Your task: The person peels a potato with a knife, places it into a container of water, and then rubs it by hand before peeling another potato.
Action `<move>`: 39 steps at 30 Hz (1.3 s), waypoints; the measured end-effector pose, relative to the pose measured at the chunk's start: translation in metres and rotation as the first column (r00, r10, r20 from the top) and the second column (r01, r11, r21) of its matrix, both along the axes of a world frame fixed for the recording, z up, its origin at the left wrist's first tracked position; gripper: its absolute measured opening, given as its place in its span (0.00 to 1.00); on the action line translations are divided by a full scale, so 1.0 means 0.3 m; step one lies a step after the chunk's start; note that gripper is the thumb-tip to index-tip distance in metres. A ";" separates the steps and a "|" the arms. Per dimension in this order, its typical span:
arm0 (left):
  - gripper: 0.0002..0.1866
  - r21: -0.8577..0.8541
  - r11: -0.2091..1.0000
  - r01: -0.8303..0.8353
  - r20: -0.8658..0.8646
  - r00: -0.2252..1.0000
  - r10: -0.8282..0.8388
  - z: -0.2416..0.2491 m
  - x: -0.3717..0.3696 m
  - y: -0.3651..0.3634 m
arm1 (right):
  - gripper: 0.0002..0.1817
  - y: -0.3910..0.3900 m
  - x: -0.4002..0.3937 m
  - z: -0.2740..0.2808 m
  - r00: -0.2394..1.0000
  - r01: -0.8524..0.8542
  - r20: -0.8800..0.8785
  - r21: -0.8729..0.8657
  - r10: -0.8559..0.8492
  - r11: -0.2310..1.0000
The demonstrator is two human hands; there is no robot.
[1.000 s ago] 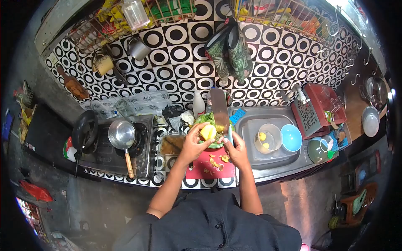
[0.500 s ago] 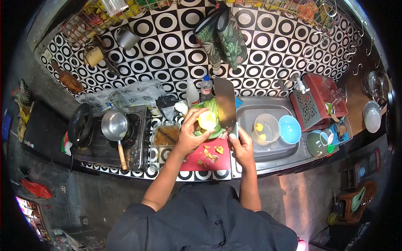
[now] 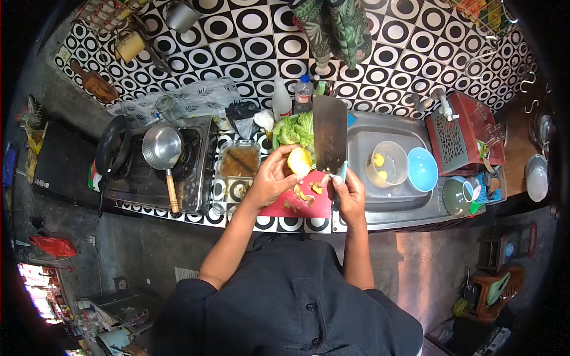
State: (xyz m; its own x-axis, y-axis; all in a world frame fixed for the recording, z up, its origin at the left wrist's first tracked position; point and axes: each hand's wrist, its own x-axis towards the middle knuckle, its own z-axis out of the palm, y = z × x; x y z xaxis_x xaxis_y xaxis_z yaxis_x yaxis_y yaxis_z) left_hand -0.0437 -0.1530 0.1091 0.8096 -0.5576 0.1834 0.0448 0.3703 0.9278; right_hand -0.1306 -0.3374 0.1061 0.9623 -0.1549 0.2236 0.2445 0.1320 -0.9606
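My left hand [image 3: 274, 178] holds a partly peeled yellow piece of produce [image 3: 299, 161], its pale flesh and a yellow side showing. The fingers of my right hand [image 3: 349, 193] are closed on the handle of a wide cleaver [image 3: 330, 133], whose blade points up and away from me. Below both hands lies a red cutting board [image 3: 320, 210] with peelings [image 3: 298, 193] scattered on it. Leafy greens [image 3: 297, 130] in a green container sit just behind the yellow piece.
Left of the board are a glass dish of brown liquid [image 3: 240, 160] and a stove with a saucepan [image 3: 161, 147]. The sink area [image 3: 368, 215] on the right holds a clear tub [image 3: 386, 165] with yellow pieces and a blue bowl [image 3: 422, 169]. Bottles [image 3: 281, 101] stand behind.
The view has shifted, so the counter sits higher in the frame. The yellow piece has turned, showing more of its yellow side. Both hands keep their holds.
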 end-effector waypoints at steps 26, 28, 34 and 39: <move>0.31 0.009 1.000 0.024 0.047 0.999 -0.024 -0.059 -0.059 0.048 | 0.11 0.107 0.062 -0.057 0.994 0.107 0.003 -0.222 -0.109 0.969; 0.31 0.030 0.999 0.044 0.020 0.999 -0.045 -0.055 -0.056 0.051 | 0.12 0.115 0.059 -0.034 0.995 0.093 -0.008 -0.225 -0.097 0.970; 0.29 0.029 1.000 0.008 0.039 0.999 -0.009 -0.079 -0.061 0.040 | 0.13 0.112 0.063 -0.044 0.997 0.066 -0.028 -0.244 -0.075 0.968; 0.28 0.048 0.999 0.017 0.006 1.000 -0.018 -0.077 -0.070 0.033 | 0.14 0.098 0.068 -0.052 0.998 0.060 0.028 -0.230 -0.055 0.971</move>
State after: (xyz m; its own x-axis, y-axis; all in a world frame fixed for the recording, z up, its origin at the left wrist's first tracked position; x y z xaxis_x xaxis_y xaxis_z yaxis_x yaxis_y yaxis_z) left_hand -0.0647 -0.1432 0.0861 0.7986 -0.5798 0.1615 0.0449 0.3249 0.9447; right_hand -0.1102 -0.3079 0.0904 0.9479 -0.1517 0.2801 0.2658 -0.1077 -0.9580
